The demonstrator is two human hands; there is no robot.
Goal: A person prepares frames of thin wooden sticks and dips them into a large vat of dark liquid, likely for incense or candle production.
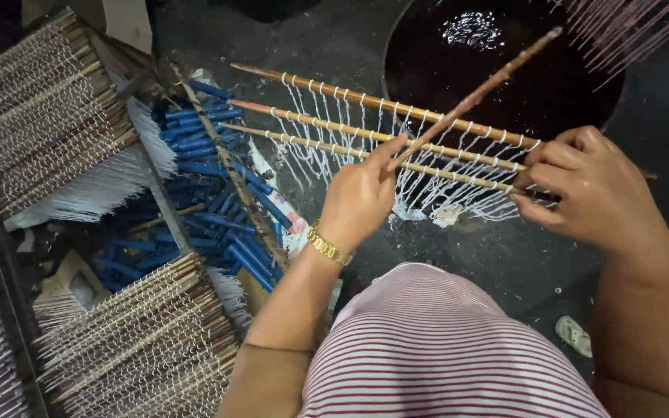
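Nearest the viewer, the person's striped shirt (pixel 443 348) fills the lower middle of the view, with a gold bracelet (pixel 328 246) on the left wrist. Just beyond, the left hand (pixel 361 197) has its fingers closed around the near end of a single thin stick (pixel 474 97), whose long axis rises far and to the right over the dark basin (pixel 505 46). To the right, the right hand (pixel 594 186) has its fingers clamped together on the right ends of three bamboo rods (pixel 381 128) strung with white looped wicks (pixel 350 155); the rods run leftward and slightly far from that hand, nearly level. The single stick crosses above the rods, so the left hand lies nearer their middle span. At near left, bundled stick racks (pixel 141 340) and blue tubes (pixel 218 193) lie heaped. The rod ends inside the right hand are hidden; the basin's dark, glossy contents cannot be identified, and the pale rods at far right (pixel 629 27) are cut off.
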